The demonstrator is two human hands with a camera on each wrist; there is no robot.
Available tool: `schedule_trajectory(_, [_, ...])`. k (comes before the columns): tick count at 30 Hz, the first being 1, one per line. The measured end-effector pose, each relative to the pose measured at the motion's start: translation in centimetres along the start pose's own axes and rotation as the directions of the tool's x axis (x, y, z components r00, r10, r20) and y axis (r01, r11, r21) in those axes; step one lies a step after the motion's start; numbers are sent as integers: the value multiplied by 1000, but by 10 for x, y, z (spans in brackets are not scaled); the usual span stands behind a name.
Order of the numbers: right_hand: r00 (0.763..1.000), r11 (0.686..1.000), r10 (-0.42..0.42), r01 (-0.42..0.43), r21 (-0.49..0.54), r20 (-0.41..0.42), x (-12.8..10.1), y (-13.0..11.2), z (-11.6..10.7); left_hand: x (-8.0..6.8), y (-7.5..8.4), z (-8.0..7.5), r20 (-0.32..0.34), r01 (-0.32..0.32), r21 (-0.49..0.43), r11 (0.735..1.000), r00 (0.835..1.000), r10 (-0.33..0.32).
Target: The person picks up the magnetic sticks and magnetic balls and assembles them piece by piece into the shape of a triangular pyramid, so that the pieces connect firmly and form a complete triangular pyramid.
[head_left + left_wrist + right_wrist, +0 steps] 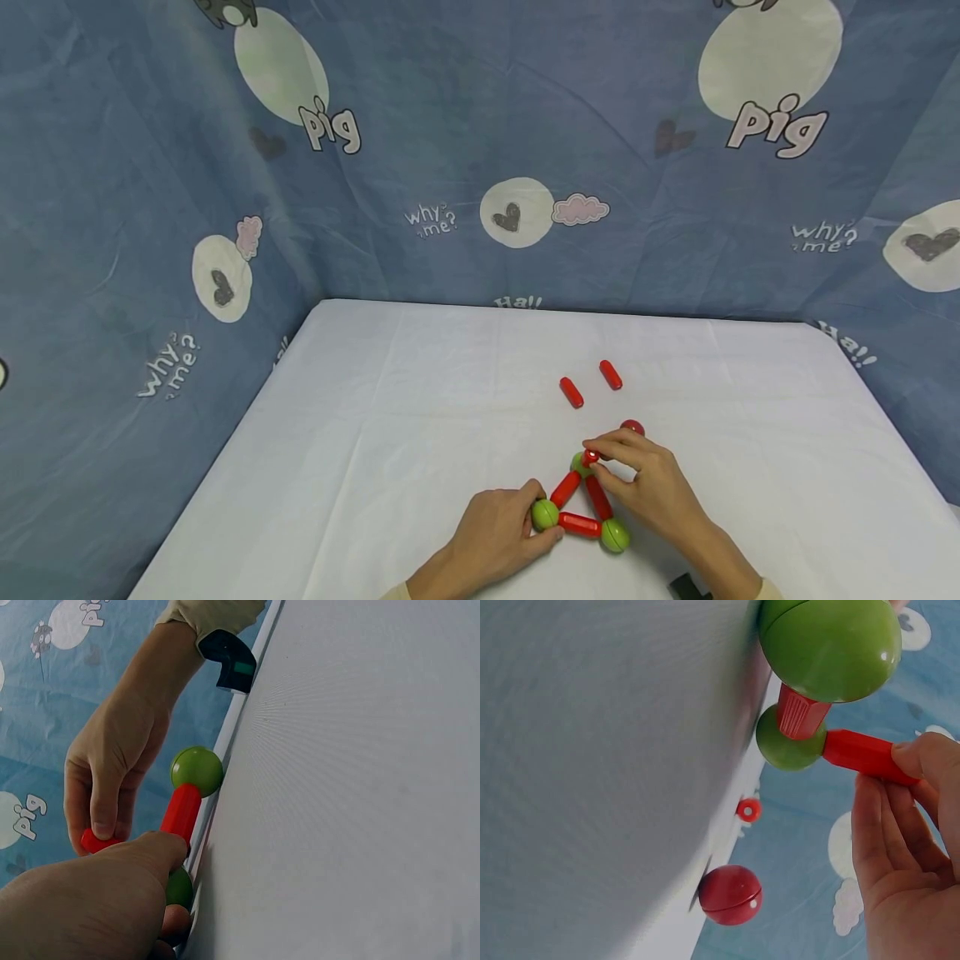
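The right hand (pixel 645 483) covers most of the red ball (pixel 632 427) and part of the top green ball (pixel 579 463), while the left hand (pixel 498 533) hides half of its green ball (pixel 544 514), and both forearms run off the head view's bottom edge.

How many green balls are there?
3 green balls: one gripped by the left hand, one at the triangle's right corner, one at its top. None seem hidden.

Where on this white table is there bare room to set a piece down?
The white cloth-covered table lies bare across its left half and along the far edge behind the two loose red plastic rods. It is crowded near the front: both hands surround the triangle of red rods and green balls.
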State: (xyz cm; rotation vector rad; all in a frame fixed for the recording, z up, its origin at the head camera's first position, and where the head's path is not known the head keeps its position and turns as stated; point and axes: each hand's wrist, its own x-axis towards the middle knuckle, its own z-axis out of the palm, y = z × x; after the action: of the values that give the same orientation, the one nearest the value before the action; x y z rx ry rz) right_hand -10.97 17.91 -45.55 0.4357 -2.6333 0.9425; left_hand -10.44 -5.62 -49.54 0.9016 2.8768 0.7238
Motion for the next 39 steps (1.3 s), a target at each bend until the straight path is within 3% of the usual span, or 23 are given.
schedule_trajectory(39, [996, 998, -63, 61, 35, 57, -1, 0, 0, 0, 0, 1, -44, -30, 12, 999, 999, 30])
